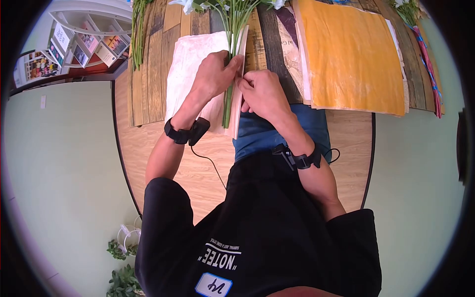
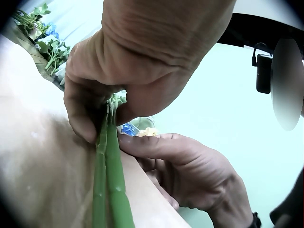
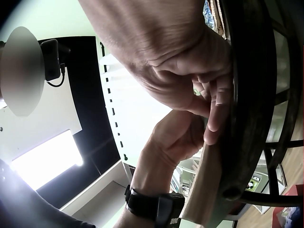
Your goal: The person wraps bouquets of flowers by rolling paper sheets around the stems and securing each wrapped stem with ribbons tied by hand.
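My left hand grips a bunch of green flower stems, its thumb and fingers curled round them. White flowers show at the top edge of the head view, beyond the hand. Under the stems lies pale pink wrapping paper on the wooden table. Beside the left hand, my right hand pinches the paper's right edge. In the left wrist view its thumb lies on top of the sheet, close to the stems, with the other fingers curled below. The right wrist view shows the paper's edge from the side.
A stack of orange paper lies to the right, with newsprint-patterned paper by its left side. More stems lie at the table's left edge. A slim pink-wrapped bundle lies at the right edge.
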`<state>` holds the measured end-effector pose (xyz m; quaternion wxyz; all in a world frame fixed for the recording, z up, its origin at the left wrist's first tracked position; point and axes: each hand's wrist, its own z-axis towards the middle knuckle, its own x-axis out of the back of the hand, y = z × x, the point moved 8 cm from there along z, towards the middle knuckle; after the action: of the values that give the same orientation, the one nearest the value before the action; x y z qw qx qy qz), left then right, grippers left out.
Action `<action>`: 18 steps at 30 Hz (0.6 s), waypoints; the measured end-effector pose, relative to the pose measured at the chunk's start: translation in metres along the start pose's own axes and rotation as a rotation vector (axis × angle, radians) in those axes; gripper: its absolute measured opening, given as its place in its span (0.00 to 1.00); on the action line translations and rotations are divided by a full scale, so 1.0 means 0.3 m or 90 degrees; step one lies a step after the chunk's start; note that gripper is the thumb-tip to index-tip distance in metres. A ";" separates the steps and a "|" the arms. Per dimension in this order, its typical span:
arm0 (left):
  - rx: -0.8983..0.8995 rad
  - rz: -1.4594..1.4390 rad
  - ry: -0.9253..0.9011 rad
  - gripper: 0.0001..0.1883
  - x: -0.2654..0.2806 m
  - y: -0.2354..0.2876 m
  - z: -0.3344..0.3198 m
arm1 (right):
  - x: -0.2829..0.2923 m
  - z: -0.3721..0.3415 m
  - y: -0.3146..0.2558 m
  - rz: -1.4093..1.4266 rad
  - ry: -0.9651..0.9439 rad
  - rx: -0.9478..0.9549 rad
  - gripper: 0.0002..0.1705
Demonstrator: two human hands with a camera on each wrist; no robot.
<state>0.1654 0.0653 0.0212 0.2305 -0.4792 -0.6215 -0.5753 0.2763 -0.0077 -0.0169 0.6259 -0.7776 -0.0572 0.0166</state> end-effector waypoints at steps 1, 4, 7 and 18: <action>-0.011 0.015 -0.001 0.26 -0.004 0.005 0.002 | 0.001 -0.001 -0.002 -0.022 0.002 0.010 0.19; -0.004 0.045 0.006 0.27 -0.009 0.013 0.004 | 0.010 -0.007 -0.007 -0.045 -0.005 0.005 0.20; -0.040 0.035 0.017 0.27 -0.029 0.006 0.010 | 0.021 -0.009 -0.023 -0.034 -0.011 -0.003 0.20; -0.009 -0.091 -0.051 0.28 -0.038 0.000 -0.002 | 0.045 0.026 -0.024 -0.023 0.041 0.017 0.14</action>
<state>0.1703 0.0610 0.0118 0.1603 -0.4583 -0.6584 -0.5751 0.2885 0.0030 -0.0109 0.6381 -0.7680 -0.0510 -0.0189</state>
